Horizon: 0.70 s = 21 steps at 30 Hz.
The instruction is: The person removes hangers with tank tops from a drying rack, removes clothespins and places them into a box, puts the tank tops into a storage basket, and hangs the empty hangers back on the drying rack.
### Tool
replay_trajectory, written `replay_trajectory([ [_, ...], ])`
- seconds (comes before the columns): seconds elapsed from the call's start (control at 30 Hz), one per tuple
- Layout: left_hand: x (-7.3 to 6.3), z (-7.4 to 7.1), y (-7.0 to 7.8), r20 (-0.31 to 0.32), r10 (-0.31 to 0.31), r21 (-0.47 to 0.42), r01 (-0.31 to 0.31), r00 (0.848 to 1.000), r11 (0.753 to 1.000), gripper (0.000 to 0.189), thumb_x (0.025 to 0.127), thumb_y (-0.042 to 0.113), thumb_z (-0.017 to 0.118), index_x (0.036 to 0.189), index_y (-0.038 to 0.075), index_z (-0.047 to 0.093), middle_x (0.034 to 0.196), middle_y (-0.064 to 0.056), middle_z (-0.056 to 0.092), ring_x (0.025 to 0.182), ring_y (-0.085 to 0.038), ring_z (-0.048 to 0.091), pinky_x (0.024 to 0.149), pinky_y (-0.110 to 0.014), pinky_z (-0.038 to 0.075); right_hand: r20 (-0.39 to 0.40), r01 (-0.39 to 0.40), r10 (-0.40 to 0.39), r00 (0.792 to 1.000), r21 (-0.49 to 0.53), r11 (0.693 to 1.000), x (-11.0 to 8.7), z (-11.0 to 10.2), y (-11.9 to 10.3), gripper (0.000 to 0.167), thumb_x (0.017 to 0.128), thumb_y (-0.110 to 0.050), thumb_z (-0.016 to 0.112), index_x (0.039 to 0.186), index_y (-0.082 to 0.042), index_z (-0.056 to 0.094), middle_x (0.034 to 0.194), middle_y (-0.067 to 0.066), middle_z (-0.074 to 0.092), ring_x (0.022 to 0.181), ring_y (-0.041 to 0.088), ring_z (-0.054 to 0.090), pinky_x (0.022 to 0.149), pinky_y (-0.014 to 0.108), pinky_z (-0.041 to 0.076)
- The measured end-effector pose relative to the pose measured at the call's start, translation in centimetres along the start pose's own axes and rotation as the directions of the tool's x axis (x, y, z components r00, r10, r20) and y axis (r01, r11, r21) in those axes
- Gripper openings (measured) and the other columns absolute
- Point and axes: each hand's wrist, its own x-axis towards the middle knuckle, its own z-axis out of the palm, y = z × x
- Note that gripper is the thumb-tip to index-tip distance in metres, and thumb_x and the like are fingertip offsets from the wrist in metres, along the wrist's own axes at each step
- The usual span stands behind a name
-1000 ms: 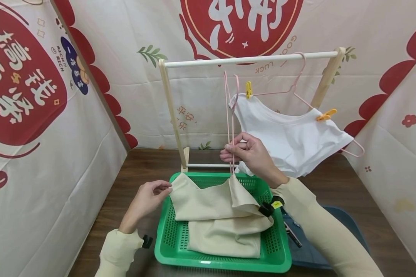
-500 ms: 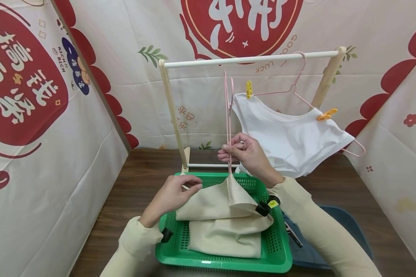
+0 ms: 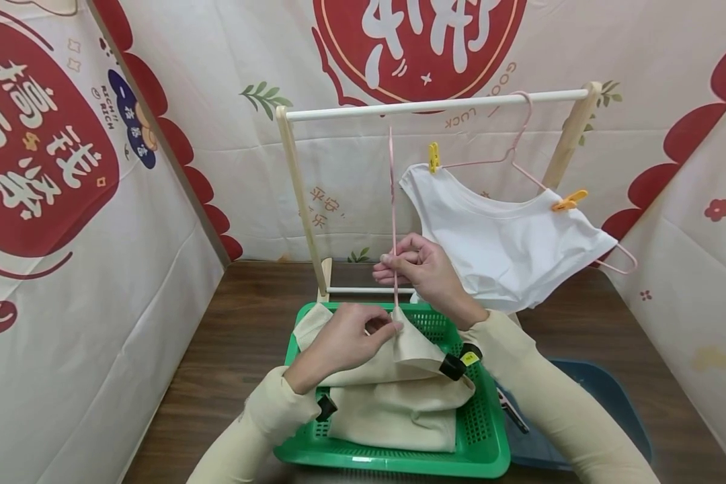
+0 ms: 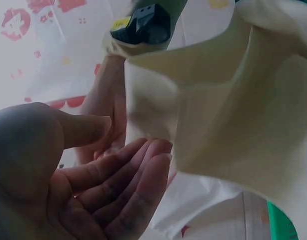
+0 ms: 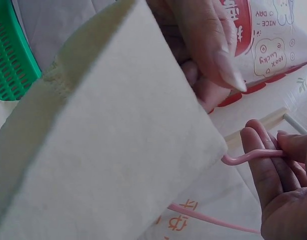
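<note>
Left hand (image 3: 352, 339) beside the raised shoulder (image 3: 410, 344) of the cream sleeveless top (image 3: 393, 422)

The top lies in the green basket (image 3: 423, 464), toward the tabletop's (image 3: 193, 376) near edge. Its raised shoulder peaks where the pink hanger's (image 3: 392, 202) lower part disappears into or behind it (which, I cannot tell). The hanger's long axis runs upright; the right hand (image 3: 426, 272) pinches it above. The left hand is nearer the cloth, thumb and fingers parted, the shoulder just to their right. Compared with a second ago, the left hand is across from the top's left corner, and the hanger's two wires line up as one.
</note>
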Motion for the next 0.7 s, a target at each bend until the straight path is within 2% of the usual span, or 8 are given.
replay_trajectory([
  [0.1,0.18,0.54,0.34,0.000,-0.014,0.044,0.014,1.000,0.999,0.019,0.096,0.028,0.066,0.082,0.017,0.073,0.069,0.010,0.064,0.064,0.000,0.056,0.062,-0.019,0.048,-0.001,0.001,-0.001,1.000,-0.006,1.000,-0.02,0.08,0.00,0.012,0.097,-0.003,0.062,0.096,0.002,0.051,0.087,0.012,0.076,0.080,0.021,0.075,0.077,0.043,0.057],
  [0.27,0.14,0.98,0.49,0.004,0.000,0.091,0.000,1.000,0.996,0.019,0.094,0.024,0.069,0.077,0.017,0.070,0.064,0.011,0.060,0.057,0.000,0.052,0.057,-0.019,0.044,0.000,0.003,-0.003,1.000,-0.006,1.000,-0.04,0.29,-0.07,0.010,0.097,-0.001,0.061,0.096,0.002,0.051,0.092,0.026,0.072,0.080,0.022,0.075,0.076,0.041,0.058],
  [0.33,0.04,1.02,0.47,0.009,0.012,0.093,-0.013,1.000,0.996,0.019,0.094,0.022,0.069,0.076,0.017,0.070,0.063,0.010,0.060,0.056,0.000,0.051,0.056,-0.019,0.043,0.003,0.006,-0.006,1.000,-0.006,1.000,-0.04,0.37,-0.09,0.010,0.097,0.000,0.060,0.096,0.003,0.051,0.091,0.024,0.073,0.080,0.022,0.075,0.076,0.040,0.058],
  [0.47,-0.19,1.08,0.38,0.011,0.034,0.099,-0.035,0.999,0.994,0.020,0.094,0.019,0.068,0.075,0.017,0.069,0.062,0.011,0.059,0.054,0.000,0.048,0.054,-0.019,0.041,0.008,0.004,-0.004,1.000,-0.003,1.000,-0.06,0.45,-0.17,0.009,0.097,0.001,0.059,0.096,0.003,0.050,0.086,0.012,0.075,0.079,0.021,0.075,0.075,0.039,0.058],
  [0.7,-0.71,1.14,0.38,0.040,0.043,0.112,-0.047,0.998,0.993,0.019,0.093,0.018,0.070,0.075,0.016,0.068,0.062,0.012,0.057,0.054,0.000,0.044,0.054,-0.018,0.039,0.000,-0.016,0.016,1.000,0.000,1.000,0.01,0.35,-0.33,0.010,0.097,0.000,0.060,0.096,0.002,0.051,0.086,0.011,0.076,0.080,0.021,0.075,0.078,0.045,0.056],
])
